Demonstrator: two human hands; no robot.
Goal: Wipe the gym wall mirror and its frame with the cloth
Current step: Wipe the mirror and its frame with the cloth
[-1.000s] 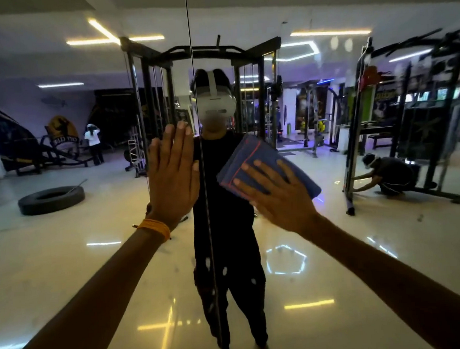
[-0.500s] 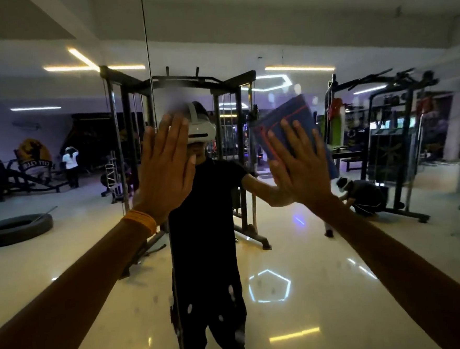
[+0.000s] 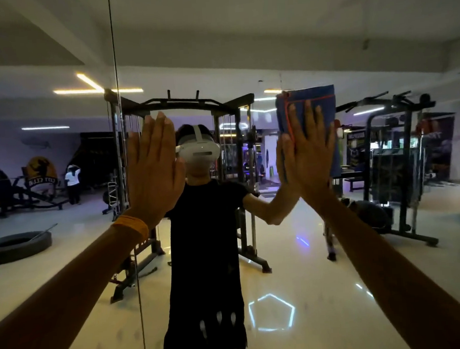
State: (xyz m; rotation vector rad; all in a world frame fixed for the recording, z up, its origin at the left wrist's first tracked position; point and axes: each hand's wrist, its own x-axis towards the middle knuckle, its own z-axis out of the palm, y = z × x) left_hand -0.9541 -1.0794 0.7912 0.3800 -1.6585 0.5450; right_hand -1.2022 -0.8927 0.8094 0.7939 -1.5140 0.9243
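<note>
**Under the right palm: soft cloth on breakable glass**

Beneath the flat right hand (image 3: 307, 152), the folded blue cloth (image 3: 310, 97) is lying against the mirror (image 3: 392, 258), its top edge showing above the fingertips. Just to the left, the left hand (image 3: 153, 168) is resting spread and empty on the glass. The cloth is looking light and limp, so it is probably best handled with a broad palm rather than a pinch.
</note>
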